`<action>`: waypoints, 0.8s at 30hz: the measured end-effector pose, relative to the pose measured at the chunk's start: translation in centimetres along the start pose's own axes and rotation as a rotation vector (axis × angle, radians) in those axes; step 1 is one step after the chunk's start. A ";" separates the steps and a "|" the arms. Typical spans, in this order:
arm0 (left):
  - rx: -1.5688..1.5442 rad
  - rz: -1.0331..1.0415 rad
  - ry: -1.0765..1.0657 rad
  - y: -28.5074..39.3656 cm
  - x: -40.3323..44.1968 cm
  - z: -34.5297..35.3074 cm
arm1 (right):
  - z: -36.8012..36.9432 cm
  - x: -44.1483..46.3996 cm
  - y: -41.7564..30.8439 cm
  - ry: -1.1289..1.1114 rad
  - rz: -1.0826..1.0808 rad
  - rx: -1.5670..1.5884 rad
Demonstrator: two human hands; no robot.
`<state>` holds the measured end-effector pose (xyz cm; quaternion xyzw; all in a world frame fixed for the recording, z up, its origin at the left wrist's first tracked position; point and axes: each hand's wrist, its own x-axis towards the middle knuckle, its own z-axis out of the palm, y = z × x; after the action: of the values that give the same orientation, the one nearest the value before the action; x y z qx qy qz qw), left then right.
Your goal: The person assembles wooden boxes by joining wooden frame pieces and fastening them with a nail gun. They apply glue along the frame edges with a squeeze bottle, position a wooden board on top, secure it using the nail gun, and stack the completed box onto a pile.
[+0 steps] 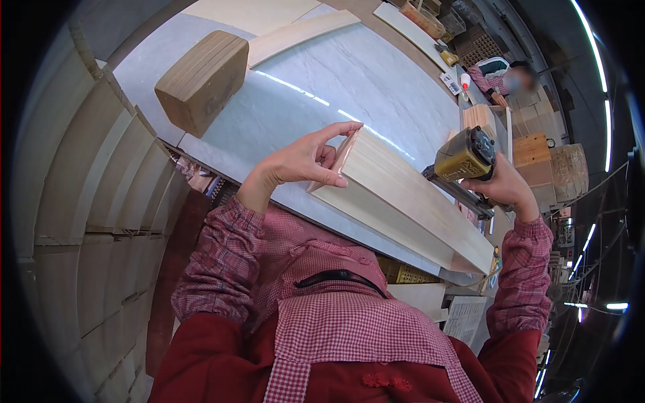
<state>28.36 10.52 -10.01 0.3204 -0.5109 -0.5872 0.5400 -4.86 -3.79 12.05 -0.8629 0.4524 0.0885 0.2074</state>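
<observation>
Print on paper sheet (465, 319) too small for me. Co-worker's head (520, 79) blurred. Nail gun (459, 158) partly hides right hand (508, 184) from me. Bottom edge crops red sweater (207, 363).

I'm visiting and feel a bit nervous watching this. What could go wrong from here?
The left hand grips one end of the long wooden box, with fingers around its edge; if the power tool in the right hand were used near that end, those fingers might get hurt.

The box is held by the left hand at that end only, so it could twist or slip if the tool pressed on it.
</observation>
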 end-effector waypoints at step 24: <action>-0.030 0.042 0.031 -0.4 0.6 -1.2 | -1.7 -5.7 5.2 0.387 0.241 0.007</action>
<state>29.23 9.58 -10.58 0.3107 -0.5002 -0.5780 0.5649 -12.40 -2.92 14.09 -0.8028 0.5838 -0.0560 0.1077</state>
